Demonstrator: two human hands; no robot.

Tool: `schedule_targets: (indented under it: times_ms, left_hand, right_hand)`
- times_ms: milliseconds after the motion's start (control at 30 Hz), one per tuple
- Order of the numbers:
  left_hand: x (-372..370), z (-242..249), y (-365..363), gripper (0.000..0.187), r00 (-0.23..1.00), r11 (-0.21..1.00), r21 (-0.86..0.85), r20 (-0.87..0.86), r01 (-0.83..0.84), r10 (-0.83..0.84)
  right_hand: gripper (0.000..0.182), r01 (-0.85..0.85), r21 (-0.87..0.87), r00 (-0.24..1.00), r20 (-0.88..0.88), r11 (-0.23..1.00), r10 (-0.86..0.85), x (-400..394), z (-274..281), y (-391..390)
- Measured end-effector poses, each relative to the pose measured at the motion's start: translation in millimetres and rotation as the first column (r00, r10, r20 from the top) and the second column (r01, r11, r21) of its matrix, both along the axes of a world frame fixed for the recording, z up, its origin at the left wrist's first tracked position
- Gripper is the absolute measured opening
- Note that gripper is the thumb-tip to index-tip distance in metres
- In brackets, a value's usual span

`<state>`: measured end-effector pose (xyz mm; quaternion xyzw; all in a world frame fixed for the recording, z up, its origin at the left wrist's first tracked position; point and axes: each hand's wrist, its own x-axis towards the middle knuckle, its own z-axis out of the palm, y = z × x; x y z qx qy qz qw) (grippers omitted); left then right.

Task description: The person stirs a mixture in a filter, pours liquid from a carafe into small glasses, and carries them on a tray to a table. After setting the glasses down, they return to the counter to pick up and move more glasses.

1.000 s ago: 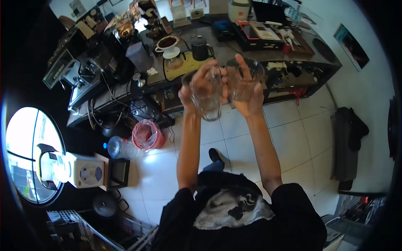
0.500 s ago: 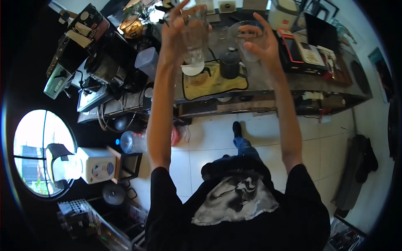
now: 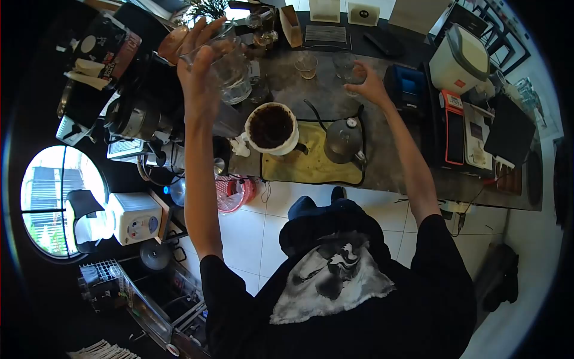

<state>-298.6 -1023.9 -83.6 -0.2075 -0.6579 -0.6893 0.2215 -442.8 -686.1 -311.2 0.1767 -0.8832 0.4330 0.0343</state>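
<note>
My left hand (image 3: 200,75) is raised at the upper left, its fingers curled around a tall clear drinking glass (image 3: 235,78); whether a second glass is nested in it is hard to see. My right hand (image 3: 369,84) reaches over the back of the counter, with thumb and fingers at the side of a smaller clear glass (image 3: 343,63). Another small glass (image 3: 307,66) stands to its left. Between my arms, a white dripper (image 3: 289,145) holds dark wet coffee grounds (image 3: 270,127). Beside it a dark gooseneck kettle (image 3: 344,142) rests on a yellow cloth (image 3: 308,172).
To the right are a white lidded bin (image 3: 459,60), a red-edged card terminal (image 3: 452,128) and a dark tablet (image 3: 510,139). A coffee grinder (image 3: 134,119) and other machines crowd the left. A red basket (image 3: 232,194) is on the floor below the counter.
My hands have spread apart: the left moved left with its glass, the right moved lower with the small glass toward the counter. The view shifted, bringing the coffee grounds into sight.
</note>
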Motion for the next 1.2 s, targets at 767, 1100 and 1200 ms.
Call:
schedule_targets:
  times_ms: [767, 1100, 1200]
  left_hand:
    - [-79.4, -26.5, -20.8, 0.098, 0.945, 0.947, 0.062, 0.079, 0.314, -0.318]
    - [-105.2, -53.7, 4.4, 0.099, 0.928, 0.912, -0.207, -0.043, 0.354, -0.370]
    - [-100.1, -54.7, 8.3, 0.100, 0.903, 0.898, -0.093, 0.016, 0.429, -0.430]
  right_hand:
    - [0.099, -0.006, -0.230, 0.982, -0.184, 0.973, -0.037, 52.8, 166.4, -73.0]
    - [0.075, -0.134, 0.117, 0.939, -0.303, 0.984, 0.164, 62.5, 225.7, -154.2]
    - [0.073, -0.090, 0.093, 0.968, -0.225, 0.992, 0.109, 66.5, 237.1, -149.0]
